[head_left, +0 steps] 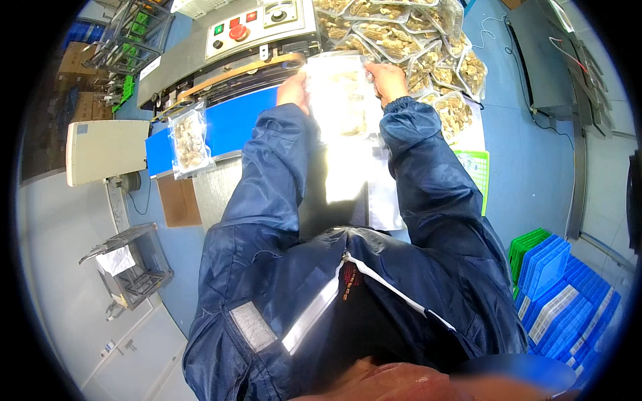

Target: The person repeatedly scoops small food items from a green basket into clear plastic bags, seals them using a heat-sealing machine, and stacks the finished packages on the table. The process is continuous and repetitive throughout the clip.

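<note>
Both my hands hold a transparent plastic bag (338, 100) out in front of me, its pale contents mostly washed out by glare. The fingers of my left hand (292, 91) close on the bag's left edge, beside the sealing machine. Across from it, my right hand (388, 81) grips the upper right edge, with thumb and fingers partly hidden. On the blue conveyor belt (234, 120) to the left lies another bag (190, 140) with pale brown pieces like dried mushrooms. Many similar filled bags (391, 40) are piled at the far right of my hands.
The band sealing machine (194, 60) carries a control panel (257, 23) with knobs and a red button. A light green basket (476, 175) stands right of my right arm. Blue crates (568, 307) are stacked at lower right. An open cardboard box (179, 202) sits below the belt.
</note>
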### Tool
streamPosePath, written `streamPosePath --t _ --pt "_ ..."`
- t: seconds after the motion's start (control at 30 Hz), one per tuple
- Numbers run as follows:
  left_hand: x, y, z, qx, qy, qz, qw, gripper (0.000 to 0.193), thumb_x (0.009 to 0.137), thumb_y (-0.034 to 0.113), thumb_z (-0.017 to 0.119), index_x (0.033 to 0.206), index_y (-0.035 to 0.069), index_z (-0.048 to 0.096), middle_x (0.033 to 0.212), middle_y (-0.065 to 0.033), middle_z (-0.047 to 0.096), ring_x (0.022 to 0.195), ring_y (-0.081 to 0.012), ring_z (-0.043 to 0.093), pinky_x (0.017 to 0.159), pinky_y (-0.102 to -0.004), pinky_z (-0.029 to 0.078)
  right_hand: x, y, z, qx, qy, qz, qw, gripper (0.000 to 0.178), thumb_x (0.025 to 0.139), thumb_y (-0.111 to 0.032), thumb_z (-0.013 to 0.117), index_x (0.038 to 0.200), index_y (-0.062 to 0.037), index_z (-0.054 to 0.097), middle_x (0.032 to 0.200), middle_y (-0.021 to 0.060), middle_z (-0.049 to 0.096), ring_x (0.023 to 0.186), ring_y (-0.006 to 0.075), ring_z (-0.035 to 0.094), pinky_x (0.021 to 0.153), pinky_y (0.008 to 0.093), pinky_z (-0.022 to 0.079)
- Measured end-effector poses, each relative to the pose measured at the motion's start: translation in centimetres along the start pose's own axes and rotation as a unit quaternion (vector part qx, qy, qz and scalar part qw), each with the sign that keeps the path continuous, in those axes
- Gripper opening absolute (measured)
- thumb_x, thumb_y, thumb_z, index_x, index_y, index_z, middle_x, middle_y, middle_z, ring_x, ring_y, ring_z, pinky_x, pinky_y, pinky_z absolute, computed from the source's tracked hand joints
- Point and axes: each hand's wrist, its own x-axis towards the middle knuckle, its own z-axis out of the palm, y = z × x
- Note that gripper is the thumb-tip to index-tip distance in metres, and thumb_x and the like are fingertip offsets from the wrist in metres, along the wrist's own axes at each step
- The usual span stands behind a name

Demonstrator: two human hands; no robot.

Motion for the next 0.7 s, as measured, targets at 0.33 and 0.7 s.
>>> streamPosePath --t 0.33,0.7 --pt "-0.2 2.4 -3.3 0.032 0.036 0.001 0.999 0.031 0.092 0.018 0.059 0.114 -0.003 0.061 0.104 -0.0106 0.065 0.091 -0.0210 0.059 0.078 -0.0330 0.047 0.6 1.8 3.4 -0.053 -0.015 -0.041 0.998 0.023 0.077 -0.020 0.072 0.078 0.0027 0.070 0.066 0.0055 0.064 0.059 0.0118 0.054 0.057 0.0284 0.042" --pt "1.4 4.2 -8.3 0.026 0.023 0.045 0.998 0.018 0.095 0.019 0.056 0.104 0.004 0.062 0.100 -0.0060 0.067 0.090 -0.0188 0.062 0.080 -0.0325 0.048 -0.4 2.9 8.6 -0.060 -0.020 -0.059 0.996 0.024 0.083 -0.021 0.071 0.069 -0.0042 0.062 0.051 -0.0025 0.049 0.038 0.0065 0.033 0.036 0.0261 0.021"
